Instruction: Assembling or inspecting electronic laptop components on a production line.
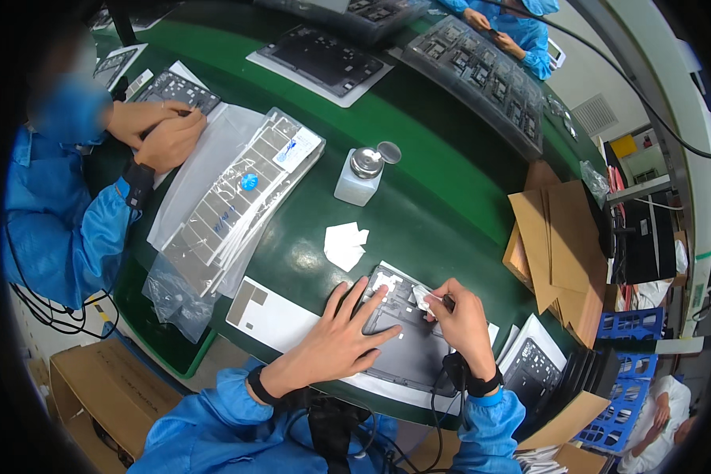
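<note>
Left hand (341, 338): spread flat and gripping nothing, fingers resting across the left part of the grey panel (407, 359); I judge it is bracing the piece.
Right hand (464, 320): pinching a crumpled white wipe (422, 297) against the panel, toward its far edge; something dark shows at the fingertips too, but I cannot make out what.
Step in hand: wiping or dabbing the panel's far part, as I read it from my end.
Next move: I think it calls for light, even pressure from the wipe while the spread fingers keep the panel from sliding, with care around the small fittings.
Panel's place: lying at the near edge of the green surface (450, 237), with a white sheet (272, 322) reaching out past its left side.
Panel's look: thin, flat and dark grey, plain over the near part, with pale patches and cut-outs crowded toward the far edge; fingers hide some of it from me.
Supplies: a folded white cloth (344, 246) lies just beyond the panel, and a metal-topped bottle (359, 186) stands farther from the near edge.
</note>
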Motion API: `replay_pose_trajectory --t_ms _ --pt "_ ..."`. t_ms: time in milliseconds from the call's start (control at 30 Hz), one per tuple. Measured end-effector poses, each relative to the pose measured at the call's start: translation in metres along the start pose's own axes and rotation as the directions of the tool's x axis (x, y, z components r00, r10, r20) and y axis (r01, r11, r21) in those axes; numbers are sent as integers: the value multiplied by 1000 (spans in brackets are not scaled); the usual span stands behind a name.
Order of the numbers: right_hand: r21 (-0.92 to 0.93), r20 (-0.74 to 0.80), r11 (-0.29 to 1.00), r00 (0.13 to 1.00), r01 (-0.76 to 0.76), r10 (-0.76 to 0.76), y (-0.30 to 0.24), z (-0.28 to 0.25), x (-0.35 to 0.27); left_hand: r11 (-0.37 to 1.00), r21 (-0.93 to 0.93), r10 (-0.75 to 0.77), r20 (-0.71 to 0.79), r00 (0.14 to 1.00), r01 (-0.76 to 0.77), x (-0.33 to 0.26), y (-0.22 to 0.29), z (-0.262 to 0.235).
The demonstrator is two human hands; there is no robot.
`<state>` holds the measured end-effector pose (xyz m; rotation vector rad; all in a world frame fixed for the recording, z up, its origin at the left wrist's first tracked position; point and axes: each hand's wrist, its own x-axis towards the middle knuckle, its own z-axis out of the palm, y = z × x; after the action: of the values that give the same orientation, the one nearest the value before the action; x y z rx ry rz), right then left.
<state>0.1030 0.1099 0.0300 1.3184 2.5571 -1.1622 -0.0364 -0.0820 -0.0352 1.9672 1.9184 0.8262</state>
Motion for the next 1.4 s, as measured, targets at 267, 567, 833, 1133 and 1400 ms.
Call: replay_pose_trajectory --t_ms 267,567,833,1133,1400 --pt "18 -76 1000 997 11 -10 4 11 1 998 -63 -14 6 1000 14 4 -2 -2" --pt "-59 -140 997 988 55 -62 5 17 -2 998 -63 -23 1 1000 23 4 -2 -2" --pt "-86 -171 994 982 69 -83 9 17 -5 998 -59 -17 -7 1000 17 5 1 -3" --pt "122 -190 970 964 209 -184 -59 18 -94 721 -693 -250 -289 924 -21 -35 22 -25" --pt "340 -261 732 807 590 -529 -95 112 -131 467 -853 -551 -488 677 -235 -94 54 -52"
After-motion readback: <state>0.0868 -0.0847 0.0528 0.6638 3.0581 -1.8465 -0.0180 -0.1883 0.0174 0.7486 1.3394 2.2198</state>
